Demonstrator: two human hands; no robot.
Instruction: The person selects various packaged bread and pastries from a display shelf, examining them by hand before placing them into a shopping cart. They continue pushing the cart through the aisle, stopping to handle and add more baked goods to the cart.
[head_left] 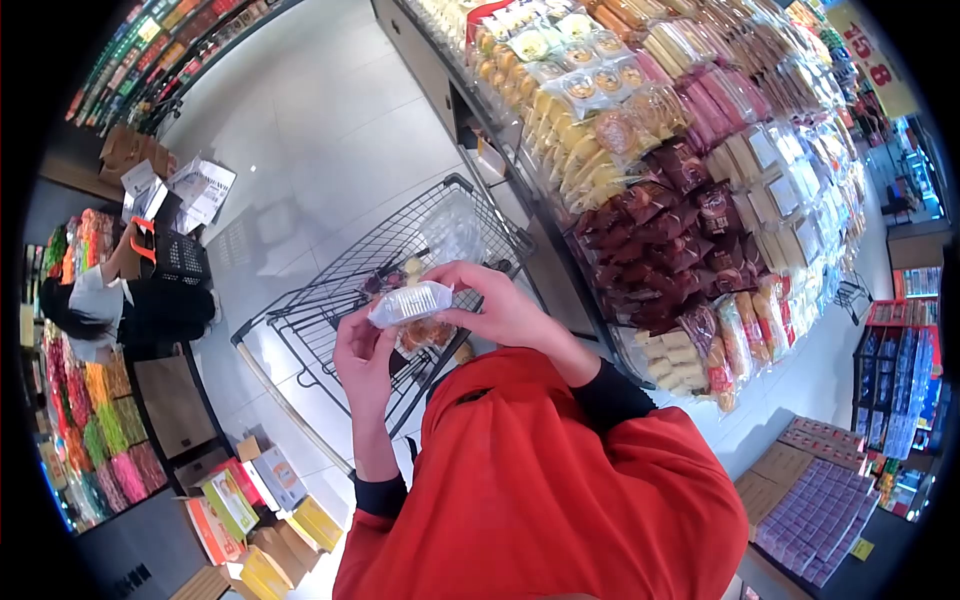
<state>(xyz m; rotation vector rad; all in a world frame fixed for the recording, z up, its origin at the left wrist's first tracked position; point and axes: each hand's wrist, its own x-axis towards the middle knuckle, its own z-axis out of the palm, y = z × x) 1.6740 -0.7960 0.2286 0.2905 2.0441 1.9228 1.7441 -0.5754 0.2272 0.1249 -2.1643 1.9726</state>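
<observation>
Between both hands is a small clear plastic package (412, 303) with a pale, ridged or printed face; its contents cannot be made out. My left hand (364, 352) is closed on its left end, thumb and fingers pinching it. Its right end is gripped by my right hand (487, 302), with the thumb below and fingers above. Directly under the hands stands a wire shopping cart (345, 262). Inside it lie a clear plastic bag (452, 235) and some food packs, partly hidden by my hands.
To the right, a long display is heaped with packaged bread and pastries, including brown packets (655, 225). At left, a person (140, 300) holds a black basket (182, 258). Cardboard boxes (275, 500) stand at lower left, stacked purple packs (815, 515) at lower right.
</observation>
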